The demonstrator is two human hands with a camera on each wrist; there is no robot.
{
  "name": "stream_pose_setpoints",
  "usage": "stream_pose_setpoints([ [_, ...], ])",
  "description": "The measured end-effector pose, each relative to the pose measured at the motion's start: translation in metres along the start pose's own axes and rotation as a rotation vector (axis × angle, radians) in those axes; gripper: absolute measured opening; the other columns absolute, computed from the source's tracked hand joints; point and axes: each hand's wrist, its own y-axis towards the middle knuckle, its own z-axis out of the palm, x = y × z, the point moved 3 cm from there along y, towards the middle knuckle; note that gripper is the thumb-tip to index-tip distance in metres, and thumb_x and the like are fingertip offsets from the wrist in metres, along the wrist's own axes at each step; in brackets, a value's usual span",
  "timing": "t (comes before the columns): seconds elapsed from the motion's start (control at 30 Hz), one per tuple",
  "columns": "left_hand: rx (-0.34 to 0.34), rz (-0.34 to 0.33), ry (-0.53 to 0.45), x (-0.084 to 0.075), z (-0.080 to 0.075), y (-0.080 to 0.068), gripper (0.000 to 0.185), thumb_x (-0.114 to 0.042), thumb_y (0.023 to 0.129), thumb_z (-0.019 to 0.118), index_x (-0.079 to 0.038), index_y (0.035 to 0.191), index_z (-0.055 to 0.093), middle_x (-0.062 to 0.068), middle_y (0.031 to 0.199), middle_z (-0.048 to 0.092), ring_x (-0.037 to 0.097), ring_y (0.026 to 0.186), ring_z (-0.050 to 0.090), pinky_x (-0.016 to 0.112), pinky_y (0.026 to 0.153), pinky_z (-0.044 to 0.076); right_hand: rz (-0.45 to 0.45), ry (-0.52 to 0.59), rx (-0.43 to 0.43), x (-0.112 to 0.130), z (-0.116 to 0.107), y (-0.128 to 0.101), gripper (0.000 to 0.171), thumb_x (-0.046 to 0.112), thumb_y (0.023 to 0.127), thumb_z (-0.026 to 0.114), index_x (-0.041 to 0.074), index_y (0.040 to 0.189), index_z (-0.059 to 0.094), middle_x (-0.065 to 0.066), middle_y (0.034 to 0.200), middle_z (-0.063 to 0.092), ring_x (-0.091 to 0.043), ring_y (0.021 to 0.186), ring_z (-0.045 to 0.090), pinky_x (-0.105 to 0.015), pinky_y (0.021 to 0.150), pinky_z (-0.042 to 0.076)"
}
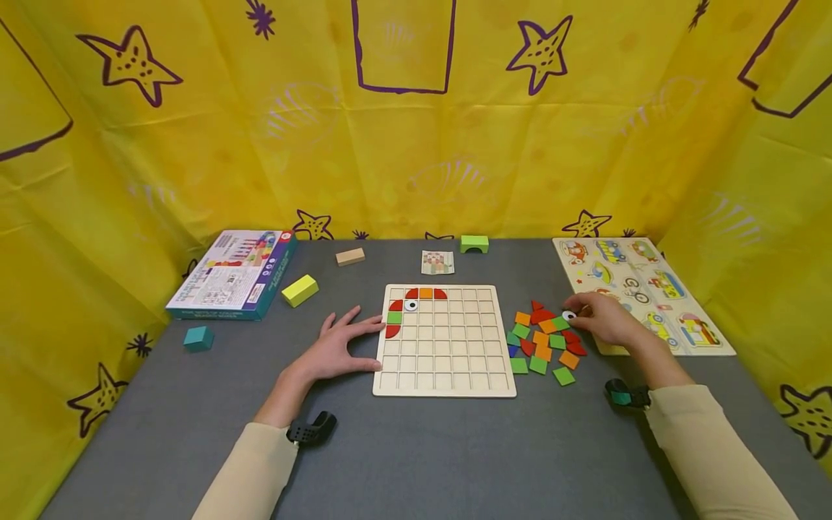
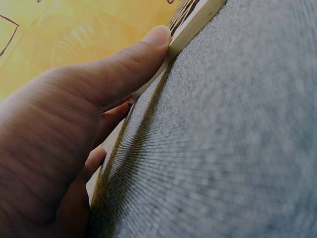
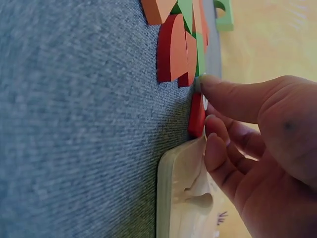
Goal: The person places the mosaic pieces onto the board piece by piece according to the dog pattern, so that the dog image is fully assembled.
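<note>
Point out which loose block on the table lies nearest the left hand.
The teal cube, left of the left hand. The yellow block, tan block and green arch lie farther back.

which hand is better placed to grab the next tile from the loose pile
Right. The right hand already rests at the pile of coloured wooden tiles, fingertips on a white eye tile. The left hand lies flat against the wooden grid board, across from the pile.

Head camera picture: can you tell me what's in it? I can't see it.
A person's left hand rests flat against a wooden grid board, while the right hand touches a round eye piece beside a pile of colored tiles on a gray table.
</note>
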Motion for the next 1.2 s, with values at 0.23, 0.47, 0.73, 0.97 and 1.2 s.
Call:
stream_pose_setpoints([
  [0.23, 0.006, -0.009, 0.006, 0.0, 0.001, 0.001, 0.078, -0.052, 0.082, 0.08, -0.018, 0.148, 0.055, 0.0, 0.158, 0.041, 0.039, 0.152, 0.009, 0.065, 0.113, -0.009, 0.01, -0.066, 0.028, 0.004, 0.0, 0.005, 0.017, 0.002, 0.096, 0.066, -0.007, 0.11, 0.066, -0.015, 0.098, 0.066, -0.03, 0.086, 0.06, -0.051, 0.08, 0.051],
  [0.47, 0.011, -0.017, 0.006, -0.002, 0.001, 0.002, 0.078, -0.052, 0.082, 0.08, -0.018, 0.148, 0.055, 0.0, 0.159, 0.04, 0.039, 0.152, 0.009, 0.065, 0.114, -0.009, 0.08, -0.014, -0.006, 0.005, -0.005, 0.006, 0.011, 0.009, 0.096, 0.069, 0.0, 0.101, 0.066, -0.008, 0.092, 0.064, -0.026, 0.082, 0.058, -0.038, 0.072, 0.049],
  [0.73, -0.002, -0.023, 0.01, 0.0, 0.0, 0.0, 0.079, -0.052, 0.081, 0.081, -0.018, 0.148, 0.055, -0.001, 0.158, 0.041, 0.038, 0.152, 0.01, 0.064, 0.114, -0.009, 0.045, 0.1, -0.074, 0.026, 0.008, 0.021, 0.021, 0.014, 0.098, 0.068, -0.001, 0.113, 0.071, -0.011, 0.099, 0.068, -0.031, 0.09, 0.064, -0.038, 0.075, 0.051],
  [0.97, -0.008, -0.017, 0.013, 0.001, 0.0, 0.001, 0.078, -0.052, 0.081, 0.081, -0.018, 0.147, 0.056, -0.001, 0.157, 0.042, 0.039, 0.152, 0.01, 0.065, 0.114, -0.009, 0.035, 0.241, -0.088, 0.053, 0.034, 0.046, 0.018, 0.016, 0.097, 0.07, 0.001, 0.107, 0.068, -0.01, 0.092, 0.065, -0.025, 0.082, 0.064, -0.033, 0.07, 0.052],
  [1.2, -0.003, -0.014, 0.009, 0.0, 0.0, 0.001, 0.077, -0.051, 0.082, 0.081, -0.019, 0.147, 0.056, -0.001, 0.158, 0.042, 0.038, 0.152, 0.01, 0.065, 0.114, -0.009, 0.012, 0.345, -0.068, 0.077, 0.052, 0.064, 0.016, 0.01, 0.099, 0.066, -0.003, 0.108, 0.064, -0.014, 0.093, 0.063, -0.027, 0.079, 0.065, -0.035, 0.071, 0.057],
])
